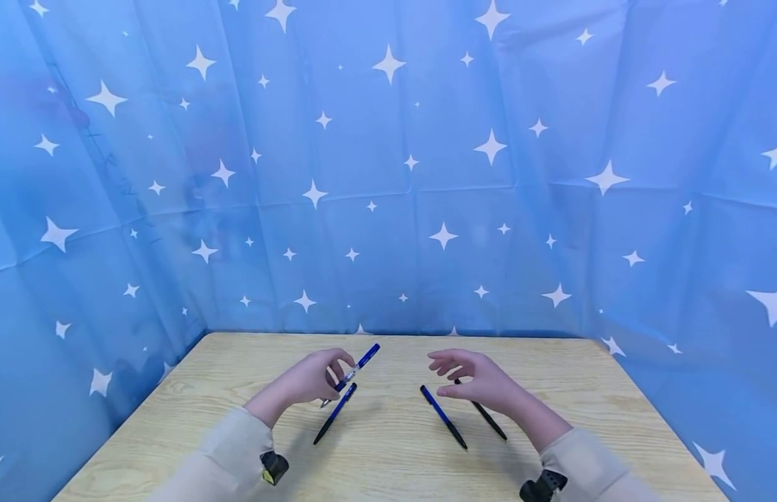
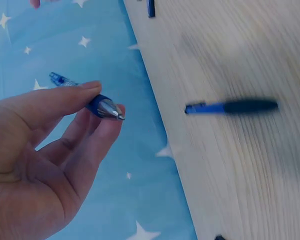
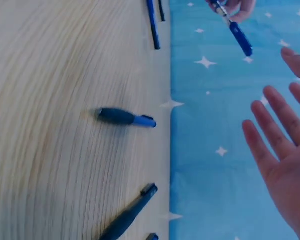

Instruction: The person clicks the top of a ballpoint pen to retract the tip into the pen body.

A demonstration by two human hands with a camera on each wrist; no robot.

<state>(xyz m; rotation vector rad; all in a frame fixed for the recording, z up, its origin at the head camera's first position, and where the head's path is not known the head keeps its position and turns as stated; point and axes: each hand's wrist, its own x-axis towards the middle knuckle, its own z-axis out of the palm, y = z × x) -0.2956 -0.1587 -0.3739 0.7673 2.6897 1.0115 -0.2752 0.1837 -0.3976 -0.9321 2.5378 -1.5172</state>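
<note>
My left hand (image 1: 313,378) pinches a blue pen with a clear middle section (image 1: 367,355) between thumb and fingers, above the table. In the left wrist view its metal tip (image 2: 110,109) points away from the fingertips. Below that hand lies a blue pen with a black grip (image 1: 335,414). My right hand (image 1: 479,380) hovers with its fingers spread loosely, holding nothing. Beneath it is a black pen (image 1: 489,420), partly covered by the hand. Left of that pen lies another blue pen with a black grip (image 1: 443,417).
A light wood-grain table (image 1: 388,467) bears the pens. Behind and beside it hangs a blue curtain (image 1: 376,265) with white stars. In the right wrist view, part of another dark pen (image 3: 152,236) shows at the bottom edge. Dark wrist devices (image 1: 274,468) sit on both sleeves.
</note>
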